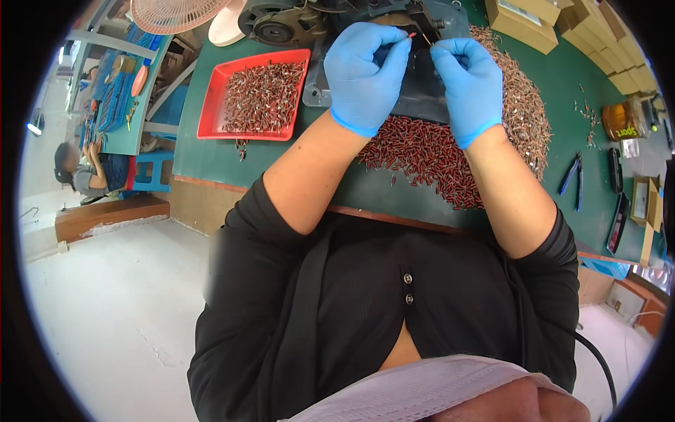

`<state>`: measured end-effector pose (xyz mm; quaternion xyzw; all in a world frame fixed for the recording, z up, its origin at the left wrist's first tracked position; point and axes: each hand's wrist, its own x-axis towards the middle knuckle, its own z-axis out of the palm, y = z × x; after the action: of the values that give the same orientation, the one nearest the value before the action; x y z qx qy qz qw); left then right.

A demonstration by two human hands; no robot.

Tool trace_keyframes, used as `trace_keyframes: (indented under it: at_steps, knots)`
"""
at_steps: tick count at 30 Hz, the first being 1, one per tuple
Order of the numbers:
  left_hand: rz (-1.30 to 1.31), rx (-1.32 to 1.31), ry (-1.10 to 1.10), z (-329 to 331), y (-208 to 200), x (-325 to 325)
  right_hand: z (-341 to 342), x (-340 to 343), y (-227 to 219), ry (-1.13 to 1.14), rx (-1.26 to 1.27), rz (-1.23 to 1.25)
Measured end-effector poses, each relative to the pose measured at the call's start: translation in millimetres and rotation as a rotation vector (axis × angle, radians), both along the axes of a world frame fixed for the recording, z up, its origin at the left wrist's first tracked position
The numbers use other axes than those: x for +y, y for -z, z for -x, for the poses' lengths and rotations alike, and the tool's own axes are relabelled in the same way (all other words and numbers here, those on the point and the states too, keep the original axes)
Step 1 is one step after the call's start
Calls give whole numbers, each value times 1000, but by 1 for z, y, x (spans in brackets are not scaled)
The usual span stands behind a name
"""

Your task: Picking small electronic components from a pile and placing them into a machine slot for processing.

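Observation:
Both my hands wear blue gloves and are raised in front of a dark bench machine (424, 104). My left hand (365, 76) pinches a small red part (412, 35) between thumb and forefinger. Close by on the right, my right hand (470, 90) has thumb and forefinger pressed together at a thin copper-coloured piece (427, 40). Below the hands lies a pile of small red cylindrical parts (429, 158). To the right of the machine spreads a heap of small copper-coloured pieces (527, 105).
A red tray (204, 118) of red parts with metal ends stands left on the green table (211, 163). At right lie blue-handled pliers (572, 179), a jar (622, 121) and cardboard boxes (520, 27). A pink fan (172, 14) stands back left; another person (95, 176) sits far left.

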<state>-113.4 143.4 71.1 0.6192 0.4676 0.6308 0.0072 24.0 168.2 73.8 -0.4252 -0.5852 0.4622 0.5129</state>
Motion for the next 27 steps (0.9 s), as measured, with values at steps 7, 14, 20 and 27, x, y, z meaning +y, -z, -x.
trace_keyframes:
  at_steps: [7,14,20,27]
  knots:
    - [-148,48,-142,5,1,39,28,36,-3,113,62,-23]
    - [-227,136,-211,6,5,52,37,38,-9,156,90,5]
    - [-271,171,-222,7,9,62,41,40,-10,168,113,8]
    - [-293,200,-228,6,13,67,41,44,-10,189,80,10]
